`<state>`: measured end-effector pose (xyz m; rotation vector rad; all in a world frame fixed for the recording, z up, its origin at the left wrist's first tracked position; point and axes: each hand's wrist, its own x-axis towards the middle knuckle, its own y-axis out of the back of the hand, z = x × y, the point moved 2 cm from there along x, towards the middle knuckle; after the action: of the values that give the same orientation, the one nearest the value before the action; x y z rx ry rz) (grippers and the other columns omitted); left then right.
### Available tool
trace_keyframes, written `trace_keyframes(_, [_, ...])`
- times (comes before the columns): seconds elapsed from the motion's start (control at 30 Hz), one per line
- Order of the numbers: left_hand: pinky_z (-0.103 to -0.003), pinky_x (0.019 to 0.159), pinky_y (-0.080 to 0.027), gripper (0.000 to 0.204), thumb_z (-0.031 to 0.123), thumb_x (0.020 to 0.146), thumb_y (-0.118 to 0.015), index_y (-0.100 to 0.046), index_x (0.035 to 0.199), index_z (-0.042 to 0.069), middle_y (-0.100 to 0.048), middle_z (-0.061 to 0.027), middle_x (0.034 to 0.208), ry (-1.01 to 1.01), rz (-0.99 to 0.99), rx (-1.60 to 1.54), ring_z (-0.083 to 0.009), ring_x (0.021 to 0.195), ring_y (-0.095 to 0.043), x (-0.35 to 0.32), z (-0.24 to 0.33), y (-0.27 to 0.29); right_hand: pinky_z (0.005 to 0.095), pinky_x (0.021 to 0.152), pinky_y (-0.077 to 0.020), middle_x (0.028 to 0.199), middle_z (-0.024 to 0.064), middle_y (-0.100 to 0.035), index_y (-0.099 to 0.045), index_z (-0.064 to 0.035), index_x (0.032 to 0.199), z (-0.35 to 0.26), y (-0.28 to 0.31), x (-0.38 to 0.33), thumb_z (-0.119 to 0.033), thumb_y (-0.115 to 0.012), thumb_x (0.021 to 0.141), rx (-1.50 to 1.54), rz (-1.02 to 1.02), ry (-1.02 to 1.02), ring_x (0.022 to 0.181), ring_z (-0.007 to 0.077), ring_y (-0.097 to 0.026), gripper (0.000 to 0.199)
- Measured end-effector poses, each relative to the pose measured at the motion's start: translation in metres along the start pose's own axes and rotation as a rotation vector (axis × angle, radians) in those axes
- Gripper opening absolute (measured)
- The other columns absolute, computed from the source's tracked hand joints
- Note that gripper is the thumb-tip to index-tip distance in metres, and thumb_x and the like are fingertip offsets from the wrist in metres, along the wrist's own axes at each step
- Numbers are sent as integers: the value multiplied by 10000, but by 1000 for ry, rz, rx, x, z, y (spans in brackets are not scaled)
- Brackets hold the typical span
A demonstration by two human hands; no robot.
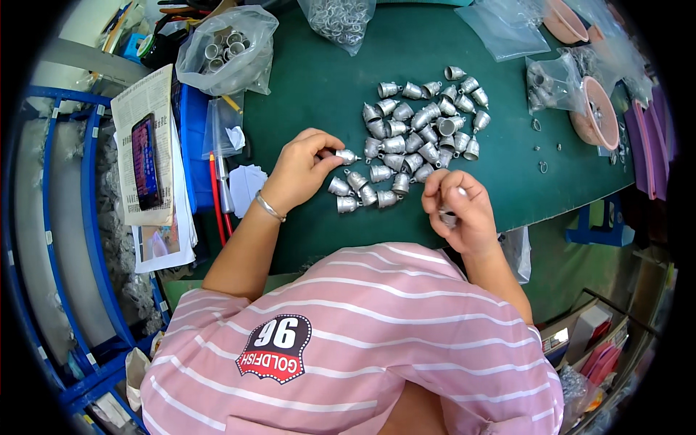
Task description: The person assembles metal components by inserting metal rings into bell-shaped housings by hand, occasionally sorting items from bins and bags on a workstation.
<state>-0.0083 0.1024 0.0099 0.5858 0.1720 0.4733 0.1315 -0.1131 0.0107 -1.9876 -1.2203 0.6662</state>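
Note:
Many small silver metal bells [417,141], each with a loop on top, lie in a loose heap on the green table [319,80]. My left hand [306,163] is at the left edge of the heap, with thumb and fingers closed on one silver bell [348,156]. At the heap's near right side, my right hand [462,210] is raised with curled fingers around another silver bell [448,217], mostly hidden by the fingers. Its loop cannot be made out.
Clear bags of metal cups [230,47] and rings [339,22] sit along the far side. Pink baskets [596,116] and loose rings [536,125] are at the right. On the left lie red-handled pliers [217,199], papers and a phone [146,163], beside blue racks [90,217].

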Motion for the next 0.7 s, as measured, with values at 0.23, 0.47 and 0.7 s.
trace_keyframes(0.23, [-224, 651, -476, 304, -45, 713, -675, -600, 1004, 1, -573, -66, 894, -48, 22, 37, -128, 765, -580, -2, 14, -7, 199, 558, -453, 906, 63, -574, -618, 21, 934, 0, -21, 7, 43, -594, 803, -819, -10, 127, 707, 98, -564, 135])
trace_keyframes(0.47, [-281, 772, -485, 474, -37, 632, -746, -552, 1064, -3, -628, -110, 940, -351, 162, -42, -183, 853, -612, -12, 45, -13, 244, 626, -456, 842, 62, -613, -628, 11, 976, 9, -21, 17, -39, -670, 779, -880, 62, 164, 723, 110, -573, 207])
trace_keyframes(0.7, [-266, 775, -498, 454, -62, 685, -722, -536, 1099, -48, -564, -123, 1035, -284, 9, -408, -172, 889, -601, -20, 53, -35, 245, 603, -439, 825, 85, -627, -637, 2, 950, 2, -25, 10, -52, -676, 766, -960, 48, 239, 690, 143, -565, 196])
